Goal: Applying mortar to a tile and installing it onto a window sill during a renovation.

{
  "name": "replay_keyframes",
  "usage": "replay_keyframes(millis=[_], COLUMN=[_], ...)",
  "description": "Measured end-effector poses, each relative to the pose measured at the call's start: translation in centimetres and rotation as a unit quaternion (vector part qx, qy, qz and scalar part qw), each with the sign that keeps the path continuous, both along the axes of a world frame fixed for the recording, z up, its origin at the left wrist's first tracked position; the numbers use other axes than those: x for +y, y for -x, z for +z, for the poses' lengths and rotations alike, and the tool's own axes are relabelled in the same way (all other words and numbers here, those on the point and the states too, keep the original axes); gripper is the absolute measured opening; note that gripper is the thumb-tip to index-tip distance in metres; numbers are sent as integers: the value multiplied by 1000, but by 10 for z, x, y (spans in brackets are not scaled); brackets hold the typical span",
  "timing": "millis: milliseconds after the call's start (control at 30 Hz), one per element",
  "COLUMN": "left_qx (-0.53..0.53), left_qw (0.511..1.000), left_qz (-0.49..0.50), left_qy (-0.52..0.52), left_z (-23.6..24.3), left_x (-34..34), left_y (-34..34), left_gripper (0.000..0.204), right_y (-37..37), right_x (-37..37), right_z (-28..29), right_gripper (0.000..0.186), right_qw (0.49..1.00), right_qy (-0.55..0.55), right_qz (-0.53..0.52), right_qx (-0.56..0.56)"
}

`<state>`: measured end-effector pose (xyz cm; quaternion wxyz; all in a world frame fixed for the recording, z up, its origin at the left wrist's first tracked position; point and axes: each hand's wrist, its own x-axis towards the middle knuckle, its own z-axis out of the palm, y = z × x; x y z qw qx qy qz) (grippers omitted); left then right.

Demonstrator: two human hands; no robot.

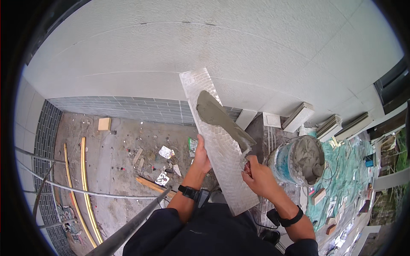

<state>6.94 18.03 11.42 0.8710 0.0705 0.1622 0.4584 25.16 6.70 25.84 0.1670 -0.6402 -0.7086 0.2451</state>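
A long, pale tile with a patterned back slants across the middle of the view. My left hand grips its left edge. A thick streak of grey mortar lies along its upper half. My right hand is closed on the handle of a trowel, whose mortar-coated blade rests on or just over the tile. Right of this hand, a bucket of grey mortar stands on the work surface.
A light tiled wall rises ahead, grey brick cladding below it. Tile stacks line its foot at right, beside green sheeting. Scaffold poles cross the lower left, above a littered floor with long timber strips.
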Motion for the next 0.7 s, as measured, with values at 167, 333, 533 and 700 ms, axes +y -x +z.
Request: replay_keyframes(millis=[167,333,533,700], left_qx=[-6,44,73,135], left_qw=[998,990,982,966], left_qz=[66,131,169,206], left_qy=[5,6,37,83], left_z=[-9,-19,-15,-8], left_x=[10,16,15,12], left_y=[18,45,65,59], left_gripper=[77,75,68,66], right_y=[-18,-103,-283,-360], right_x=[-54,-124,-183,-163], right_z=[24,59,101,59], right_gripper=[45,40,27,29], right_qw=[996,966,856,852], right_qy=[29,9,121,214], right_qz=[-79,-250,-325,-275], right_qx=[-1,-61,-382,-392])
